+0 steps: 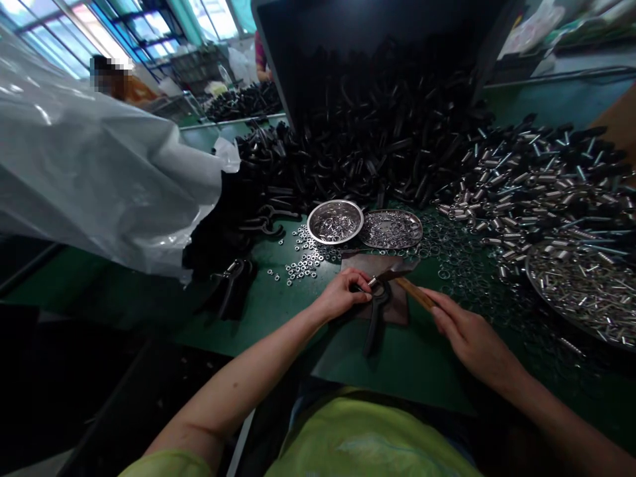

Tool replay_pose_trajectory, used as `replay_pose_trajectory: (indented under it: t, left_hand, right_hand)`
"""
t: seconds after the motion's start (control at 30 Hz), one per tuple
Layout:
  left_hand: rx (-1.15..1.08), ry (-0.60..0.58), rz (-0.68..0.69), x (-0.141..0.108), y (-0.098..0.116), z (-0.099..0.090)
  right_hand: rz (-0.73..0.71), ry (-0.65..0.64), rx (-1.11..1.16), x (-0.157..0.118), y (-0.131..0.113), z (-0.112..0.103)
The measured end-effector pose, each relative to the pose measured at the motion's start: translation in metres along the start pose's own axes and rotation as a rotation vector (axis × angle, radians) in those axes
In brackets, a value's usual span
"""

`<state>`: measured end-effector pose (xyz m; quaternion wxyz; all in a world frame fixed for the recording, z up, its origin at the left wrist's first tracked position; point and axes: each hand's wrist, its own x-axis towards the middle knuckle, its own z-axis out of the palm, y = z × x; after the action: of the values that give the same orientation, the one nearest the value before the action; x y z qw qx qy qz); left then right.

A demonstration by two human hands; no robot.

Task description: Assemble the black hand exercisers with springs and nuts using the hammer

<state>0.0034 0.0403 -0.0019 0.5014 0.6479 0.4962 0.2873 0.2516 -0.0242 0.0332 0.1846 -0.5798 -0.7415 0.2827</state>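
My left hand (342,295) grips a black spring clamp (375,318) at its jaw end, where a small steel pin (371,281) shows. The clamp rests on a worn brown pad (390,308). My right hand (472,338) is shut around the wooden handle of a small hammer (416,293), whose steel head (392,275) is just above the clamp's jaw. Loose hex nuts (303,262) lie to the left of the pad, and a steel bowl of small parts (335,222) and a shallow tray of nuts (391,228) stand beyond it.
A large heap of black clamps (377,139) spills from a dark bin (377,40) on the green workbench (412,371). Clamps with steel sleeves (536,179) and a round tray of steel sleeves (579,291) lie right. White plastic sheeting (94,165) and a co-worker (116,83) are far left.
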Motion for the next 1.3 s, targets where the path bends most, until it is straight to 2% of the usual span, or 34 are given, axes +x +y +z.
replay_pose_trajectory:
  t: [0.3, 0.47, 0.53, 0.6, 0.7, 0.8, 0.87, 0.9, 0.97, 1.03, 1.17, 1.2, 1.3]
  left_hand:
    - [0.051, 0.033, 0.028, 0.000, -0.006, 0.004]
    - [0.207, 0.065, 0.121, -0.006, -0.006, 0.007]
    - [0.293, 0.123, 0.154, -0.014, -0.006, 0.009]
    - [0.383, 0.232, 0.164, -0.026, -0.006, 0.013]
    - [0.530, 0.387, 0.138, -0.047, -0.008, 0.021]
    - [0.634, 0.367, 0.092, -0.061, -0.011, 0.027]
    - [0.678, 0.326, 0.089, -0.065, -0.012, 0.029]
    - [0.697, 0.318, 0.101, -0.065, -0.012, 0.029]
    - [0.722, 0.316, 0.128, -0.064, -0.013, 0.029]
    - [0.728, 0.314, 0.141, -0.062, -0.012, 0.029]
    - [0.726, 0.307, 0.137, -0.061, -0.013, 0.028]
    - [0.726, 0.303, 0.140, -0.061, -0.013, 0.028]
    - [0.725, 0.299, 0.153, -0.060, -0.014, 0.028]
  right_hand:
    - [-0.037, 0.010, 0.006, -0.009, 0.005, 0.005]
    - [-0.048, 0.010, 0.009, -0.009, 0.005, 0.008]
    - [-0.052, 0.009, 0.002, -0.010, 0.000, 0.007]
    - [-0.071, 0.021, -0.002, -0.014, -0.008, 0.001]
    - [-0.132, 0.115, 0.007, -0.026, -0.023, -0.010]
    - [-0.210, 0.302, 0.012, -0.037, -0.030, -0.012]
    - [-0.261, 0.352, -0.058, -0.036, -0.028, -0.005]
    - [-0.281, 0.320, -0.115, -0.032, -0.027, 0.000]
    - [-0.307, 0.173, -0.217, -0.024, -0.027, 0.005]
    - [-0.309, 0.075, -0.248, -0.019, -0.031, 0.005]
    - [-0.303, 0.219, -0.161, -0.021, -0.036, 0.003]
    - [-0.296, 0.220, -0.158, -0.022, -0.035, 0.004]
    - [-0.252, 0.059, -0.204, -0.019, -0.030, 0.007]
